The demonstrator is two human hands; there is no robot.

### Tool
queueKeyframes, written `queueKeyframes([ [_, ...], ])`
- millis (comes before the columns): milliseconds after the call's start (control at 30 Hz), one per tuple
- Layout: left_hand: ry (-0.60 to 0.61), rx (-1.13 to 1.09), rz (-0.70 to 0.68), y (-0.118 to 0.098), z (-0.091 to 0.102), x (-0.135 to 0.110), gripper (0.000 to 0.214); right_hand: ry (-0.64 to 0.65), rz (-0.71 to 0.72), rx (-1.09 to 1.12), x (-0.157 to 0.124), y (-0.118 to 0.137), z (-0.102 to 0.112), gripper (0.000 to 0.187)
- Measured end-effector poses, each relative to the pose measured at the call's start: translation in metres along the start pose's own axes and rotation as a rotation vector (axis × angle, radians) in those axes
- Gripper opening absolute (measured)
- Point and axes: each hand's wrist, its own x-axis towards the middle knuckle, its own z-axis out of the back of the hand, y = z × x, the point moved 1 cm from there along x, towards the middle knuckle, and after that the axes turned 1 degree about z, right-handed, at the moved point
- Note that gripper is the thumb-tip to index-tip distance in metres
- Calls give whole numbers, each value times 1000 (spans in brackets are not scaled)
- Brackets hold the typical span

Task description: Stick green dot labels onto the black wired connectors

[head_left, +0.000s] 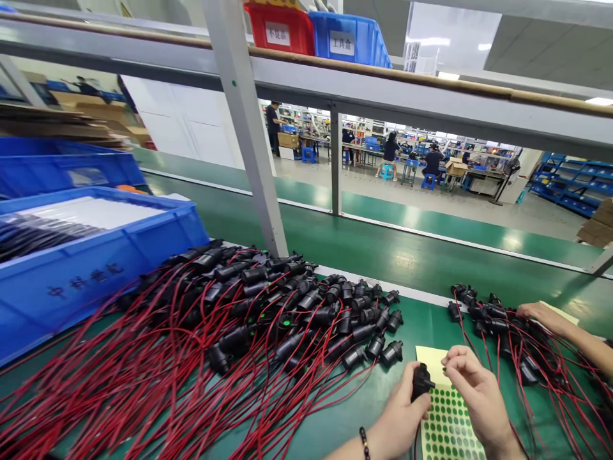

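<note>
Black plastic, by its look, forms the part (421, 381) that the left hand (402, 409) holds, thumb and fingers closed round its body, its narrow spout left clear and pointing right. That grip probably steadies the part and keeps it within reach of the right hand (480, 397), narrowed to a pinch on what seems a green dot (445, 370). Beneath them a yellow sheet (450, 425) lies flat, rows of dots facing up, likely set there so neither hand need travel far. To the left, a heap (311, 300) of similar parts lies with most bodies far and red wires (158, 390) trailing near, which seems to leave the bodies easy to pick out. At right, another person's hand (543, 317) is at a smaller heap (493, 313).

Smooth green covers the counter (424, 319); a blue bin (110, 255) stands at its left. Above, a shelf (431, 86) bears a red box (297, 32) and a blue box (368, 38). Far off, people (433, 161) sit on stools (385, 171) near a fan (510, 169).
</note>
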Motion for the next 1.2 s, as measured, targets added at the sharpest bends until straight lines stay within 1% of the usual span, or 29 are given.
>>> queueKeyframes([
  [67,-21,71,-59,-3,1,-1,38,-13,-59,97,-4,-12,-3,22],
  [133,-13,64,-95,-5,-1,0,37,-25,-102,180,-9,-22,-3,23],
  [233,-35,28,-84,-9,-4,2,37,-9,-132,261,-15,-31,-3,21],
  [333,-107,90,-26,-10,-7,2,41,44,-145,268,-19,-34,-6,17],
  [400,-138,160,9,-9,-8,1,39,64,-147,265,-21,-34,-9,17],
  [467,-133,224,2,-7,-7,-1,36,55,-149,269,-22,-34,-14,18],
  [567,-82,282,-43,-4,-6,-5,36,40,-167,255,-22,-33,-18,19],
  [700,-69,323,-38,-1,-4,-7,35,43,-184,212,-22,-28,-18,21],
  [867,-80,369,-85,2,-4,-8,33,60,-138,132,-24,-22,-19,24],
  [1000,-78,385,-139,0,-6,-8,30,42,-92,41,-24,-21,-20,22],
  [1200,-58,381,-153,-1,-6,-8,32,27,33,-43,-24,-21,-21,19],
])
